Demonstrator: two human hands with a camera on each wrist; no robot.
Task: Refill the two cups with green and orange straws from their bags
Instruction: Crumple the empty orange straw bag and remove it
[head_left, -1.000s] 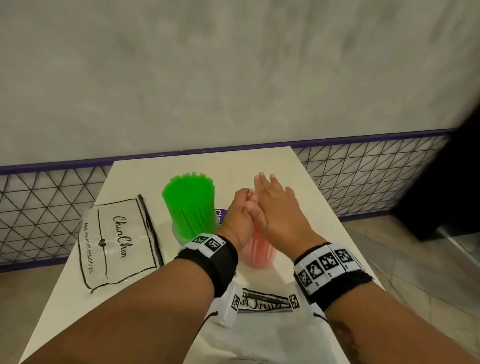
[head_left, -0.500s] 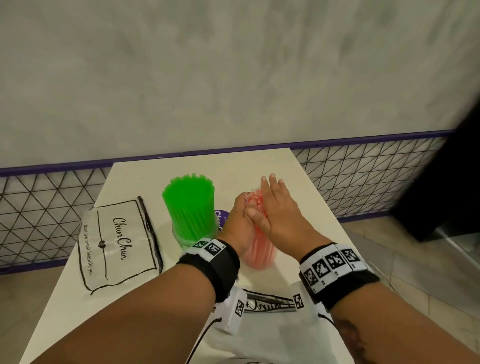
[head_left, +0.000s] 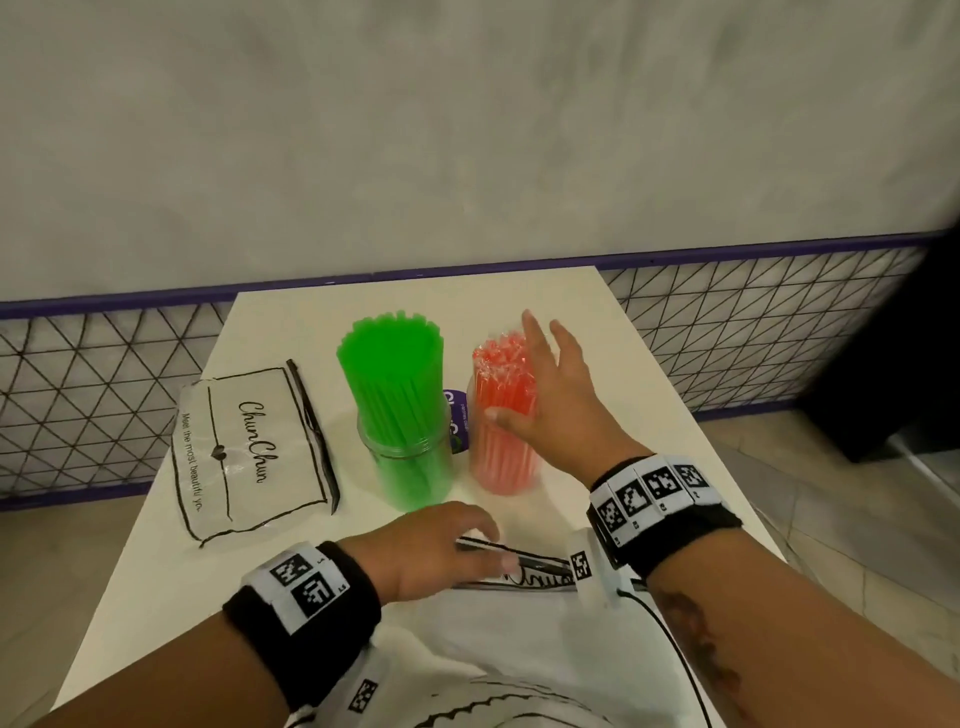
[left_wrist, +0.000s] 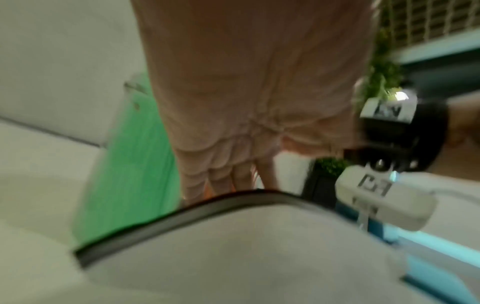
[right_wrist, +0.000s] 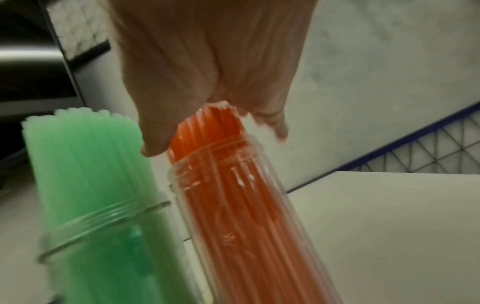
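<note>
Both cups look full; our right hand (head_left: 553, 400), fingers spread, steadies the orange straws (head_left: 504, 395). Our left hand (head_left: 441, 545) pinches the bag (head_left: 524, 571) at six o'clock. Clearing it comes next.

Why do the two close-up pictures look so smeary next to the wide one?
Head view: fairly sharp, print on the flat bag readable, wall lines bowed by the wide lens. Left wrist view: heavy blur, left hand soft and washed pale. Right wrist view: blurred too, though the orange straws and green straws stay recognisable.
</note>
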